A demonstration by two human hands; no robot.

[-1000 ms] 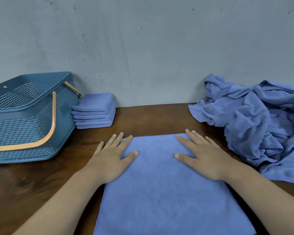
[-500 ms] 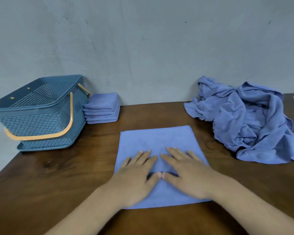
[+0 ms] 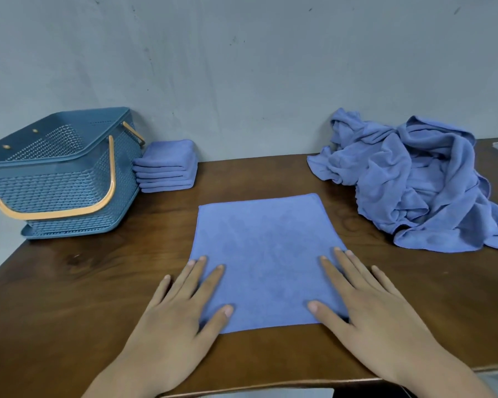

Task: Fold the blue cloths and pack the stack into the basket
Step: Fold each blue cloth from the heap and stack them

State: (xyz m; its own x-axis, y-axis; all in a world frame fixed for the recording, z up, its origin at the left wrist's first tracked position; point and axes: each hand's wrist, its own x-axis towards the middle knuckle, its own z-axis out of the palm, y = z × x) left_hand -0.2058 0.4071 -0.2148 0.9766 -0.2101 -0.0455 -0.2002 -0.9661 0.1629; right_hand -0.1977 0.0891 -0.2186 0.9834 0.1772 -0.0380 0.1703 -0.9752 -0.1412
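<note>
- Cloth [image 3: 266, 254] lies flat on the table [image 3: 69, 297], mid-front, squarish, its near edge close to the table's front edge
- Left hand [image 3: 179, 320] lies flat, fingers spread, palm down on the cloth's near left corner; thumb and inner fingers on the cloth, little finger on the wood
- Right hand [image 3: 377, 320] mirrors it on the near right corner; fingers straight and spread, pinching nothing
- Basket [image 3: 69, 191] stands far left, orange handle [image 3: 69, 212] hanging down its front
- Stack [image 3: 166, 168] of folded cloths sits just beside the basket, against the wall [image 3: 242, 67]
- Pile [image 3: 414, 179] of crumpled cloths lies far right, apart from the flat cloth
</note>
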